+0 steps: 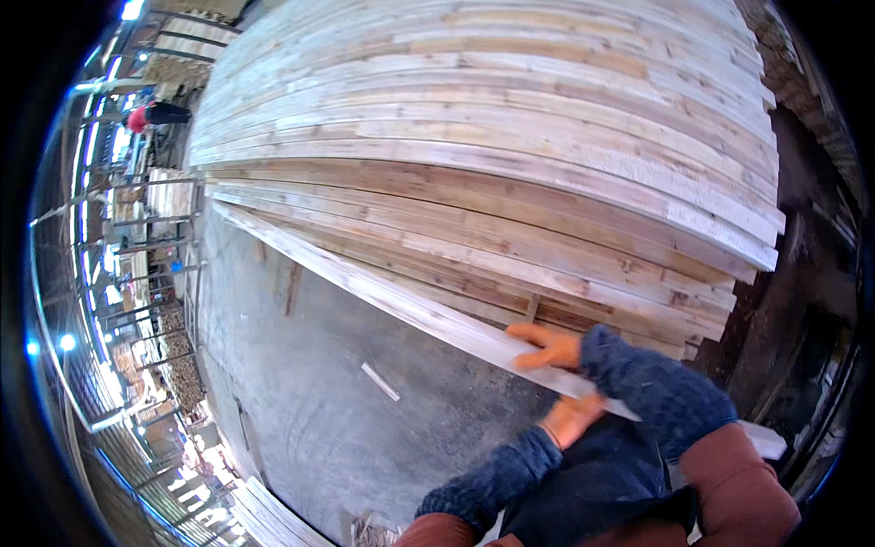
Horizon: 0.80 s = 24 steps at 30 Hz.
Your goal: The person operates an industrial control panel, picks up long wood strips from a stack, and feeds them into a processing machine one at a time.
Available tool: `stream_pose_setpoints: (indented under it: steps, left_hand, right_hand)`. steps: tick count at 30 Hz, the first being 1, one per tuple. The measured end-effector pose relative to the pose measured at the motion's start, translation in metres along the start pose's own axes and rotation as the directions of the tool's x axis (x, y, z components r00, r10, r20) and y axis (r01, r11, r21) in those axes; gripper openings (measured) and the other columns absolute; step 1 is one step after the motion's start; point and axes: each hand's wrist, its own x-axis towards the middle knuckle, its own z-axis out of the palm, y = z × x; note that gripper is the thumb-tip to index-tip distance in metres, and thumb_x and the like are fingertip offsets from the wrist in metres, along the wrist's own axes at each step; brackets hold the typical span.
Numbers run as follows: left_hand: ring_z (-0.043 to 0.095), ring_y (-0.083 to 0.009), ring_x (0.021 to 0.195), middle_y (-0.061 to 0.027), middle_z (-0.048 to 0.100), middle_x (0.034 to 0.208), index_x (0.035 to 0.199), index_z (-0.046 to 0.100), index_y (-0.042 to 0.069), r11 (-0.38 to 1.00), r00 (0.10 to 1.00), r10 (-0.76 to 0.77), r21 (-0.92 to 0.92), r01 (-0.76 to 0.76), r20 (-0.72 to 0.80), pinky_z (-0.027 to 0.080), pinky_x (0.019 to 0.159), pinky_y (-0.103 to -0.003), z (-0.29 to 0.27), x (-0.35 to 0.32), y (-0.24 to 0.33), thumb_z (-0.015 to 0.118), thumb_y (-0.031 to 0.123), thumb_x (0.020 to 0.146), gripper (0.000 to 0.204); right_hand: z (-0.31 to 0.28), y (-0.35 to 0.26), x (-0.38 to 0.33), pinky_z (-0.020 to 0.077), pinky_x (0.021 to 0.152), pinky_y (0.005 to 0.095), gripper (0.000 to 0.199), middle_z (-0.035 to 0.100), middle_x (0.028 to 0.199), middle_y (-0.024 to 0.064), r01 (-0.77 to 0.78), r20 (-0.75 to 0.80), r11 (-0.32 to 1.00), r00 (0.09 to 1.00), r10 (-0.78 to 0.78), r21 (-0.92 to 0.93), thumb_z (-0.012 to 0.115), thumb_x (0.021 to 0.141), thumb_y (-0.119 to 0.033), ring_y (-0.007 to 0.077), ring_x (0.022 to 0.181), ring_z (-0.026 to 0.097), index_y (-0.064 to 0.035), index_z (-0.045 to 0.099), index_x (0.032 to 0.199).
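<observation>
Sleeves of dark blue, textured cloth [656, 387] cover both forearms. The bare left hand [571, 419] is against the near edge of a long, narrow, pale wooden board [410, 305]; motion blur means I cannot tell whether its fingers are closed. Just beyond, the bare right hand [550, 348] lies over the board, thumb and fingers spread. The board slants away above a grey concrete floor [310, 410], where a short white strip [380, 381] lies. Alongside rises a broad stack of light brown planks [510, 118]; far left, a person in a red top [138, 118].

timber workshop, stacked planks [492, 109], concrete floor [310, 392]
</observation>
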Motion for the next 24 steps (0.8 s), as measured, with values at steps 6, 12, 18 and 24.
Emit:
stream_pose_setpoints:
  steps: [6,12,18,24]
  left_hand:
    - [0.056,-0.0256,0.131,-0.0152,0.057,0.143,0.142,0.055,0.012,0.931,0.930,0.001,0.338,-0.134,0.368,0.042,0.113,-0.036,0.042,-0.033,0.022,0.065,0.023,0.099,0.046]
    - [0.056,-0.0357,0.131,-0.0180,0.060,0.140,0.139,0.058,0.008,0.098,0.847,0.333,0.878,-0.469,0.415,0.040,0.114,-0.049,-0.026,-0.055,0.219,0.070,0.035,0.086,0.061]
    - [0.053,-0.0404,0.130,-0.0209,0.057,0.142,0.149,0.048,0.018,-0.250,0.881,-0.424,0.908,-0.338,0.211,0.042,0.109,-0.052,-0.109,-0.006,0.257,0.081,0.054,0.065,0.098]
    - [0.062,-0.0409,0.115,-0.0213,0.065,0.123,0.137,0.057,0.010,-0.339,0.853,-0.464,0.842,-0.420,0.238,0.050,0.100,-0.048,-0.078,0.005,0.214,0.086,0.055,0.060,0.093]
  right_hand:
    - [0.023,-0.030,-0.067,0.0341,0.118,0.0393,0.112,0.048,0.154,0.0213,-0.224,-0.039,0.974,0.974,0.223,-0.026,0.087,0.067,-0.054,0.0337,0.141,0.047,-0.0126,0.037,0.158]
    - [0.000,-0.044,-0.252,0.0338,0.119,0.0446,0.125,0.043,0.157,0.0202,-0.526,-0.117,0.850,0.846,0.520,-0.020,0.093,0.058,-0.055,0.0363,0.142,0.044,-0.0131,0.034,0.160]
    - [0.006,-0.046,-0.408,0.0365,0.117,0.0454,0.119,0.049,0.153,0.0219,-0.467,-0.258,0.876,0.867,0.426,-0.122,0.091,0.062,-0.057,0.0369,0.138,0.050,-0.0139,0.036,0.159]
    - [0.021,-0.043,-0.451,0.0467,0.106,0.0453,0.103,0.059,0.141,0.0223,-0.605,-0.351,0.652,0.796,0.493,-0.457,0.079,0.074,-0.053,0.0374,0.124,0.061,-0.0309,0.031,0.161]
